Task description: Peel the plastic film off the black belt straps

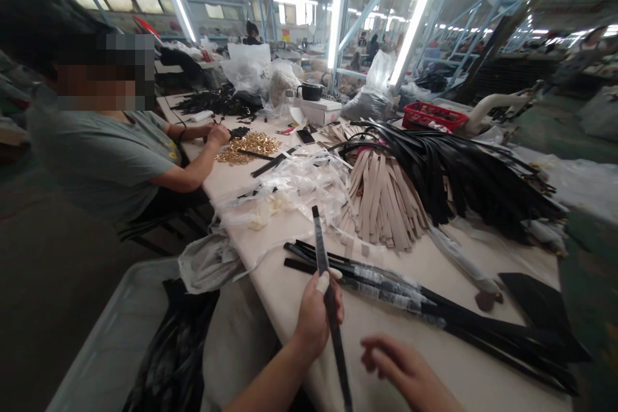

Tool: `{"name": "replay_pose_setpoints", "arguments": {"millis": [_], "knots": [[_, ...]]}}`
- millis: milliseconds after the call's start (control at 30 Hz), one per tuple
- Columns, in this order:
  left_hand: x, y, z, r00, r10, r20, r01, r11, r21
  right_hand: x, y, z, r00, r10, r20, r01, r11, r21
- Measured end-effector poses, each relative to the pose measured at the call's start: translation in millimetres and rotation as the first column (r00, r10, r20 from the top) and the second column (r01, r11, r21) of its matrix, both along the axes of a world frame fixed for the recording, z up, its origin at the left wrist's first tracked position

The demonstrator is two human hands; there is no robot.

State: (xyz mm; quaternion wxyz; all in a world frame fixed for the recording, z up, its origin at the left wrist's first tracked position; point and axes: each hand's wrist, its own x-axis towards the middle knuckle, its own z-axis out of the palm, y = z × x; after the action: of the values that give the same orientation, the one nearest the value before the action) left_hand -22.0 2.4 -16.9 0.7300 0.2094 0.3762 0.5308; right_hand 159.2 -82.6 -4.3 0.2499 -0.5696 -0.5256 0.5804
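My left hand (318, 309) is closed around a long black strap (333, 322), which stands up past the fingers and runs down to the bottom edge of the view. Pale finger covers show on its thumb and a fingertip. To the right, over the table, my right hand (396, 360) is a little blurred, its fingers loosely bent and apart with nothing visible in them. Just beyond both hands lies a bundle of black straps (463, 322), partly wrapped in clear plastic film (391, 290).
Beige strips (381, 199) and a heap of black straps (473, 174) cover the table's far right. Crumpled plastic (299, 187) lies mid-table. At left a co-worker (111, 141) sits by gold metal pieces (251, 147). A plastic bin (106, 328) stands below the left edge.
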Motion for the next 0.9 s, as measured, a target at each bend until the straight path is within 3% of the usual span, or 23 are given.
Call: {"name": "replay_pose_setpoints", "arguments": {"millis": [67,167,267,333,433,533,633,767,900], "knots": [[4.4,-14.3,-0.1,0.996,-0.078,-0.046,0.081,0.996,0.049,-5.7,45.7,10.4,0.989,-0.111,-0.096,0.121,0.988,0.098],[5.5,-30.3,-5.6,0.975,-0.161,-0.152,0.173,0.982,0.070,-24.4,124.4,30.7,0.943,-0.236,-0.235,0.272,0.953,0.134],[0.6,-37.8,-15.0,0.949,-0.198,-0.245,0.221,0.973,0.069,-44.0,188.9,51.5,0.956,-0.129,-0.264,0.197,0.949,0.247],[-4.5,-35.2,-16.9,0.935,-0.232,-0.269,0.255,0.965,0.053,-55.0,211.1,60.1,0.967,-0.052,-0.251,0.121,0.957,0.265],[-12.4,-16.4,-5.7,0.944,-0.219,-0.249,0.245,0.966,0.080,-69.9,208.6,64.3,0.971,0.021,-0.238,0.045,0.963,0.267],[-19.0,13.7,16.4,0.970,-0.068,-0.233,0.109,0.980,0.168,-81.7,182.9,68.2,0.966,0.095,-0.240,-0.034,0.969,0.245],[-23.4,34.9,34.9,0.958,-0.004,-0.287,0.083,0.961,0.263,-81.8,164.4,80.6,0.969,0.081,-0.231,-0.005,0.951,0.310],[-24.8,31.2,42.6,0.877,-0.218,-0.427,0.381,0.858,0.344,-43.3,160.0,106.9,0.976,-0.105,-0.189,0.195,0.802,0.565],[-18.3,13.3,38.3,0.734,-0.438,-0.520,0.623,0.739,0.257,23.0,148.2,129.9,0.882,-0.367,-0.297,0.472,0.695,0.543]]}}
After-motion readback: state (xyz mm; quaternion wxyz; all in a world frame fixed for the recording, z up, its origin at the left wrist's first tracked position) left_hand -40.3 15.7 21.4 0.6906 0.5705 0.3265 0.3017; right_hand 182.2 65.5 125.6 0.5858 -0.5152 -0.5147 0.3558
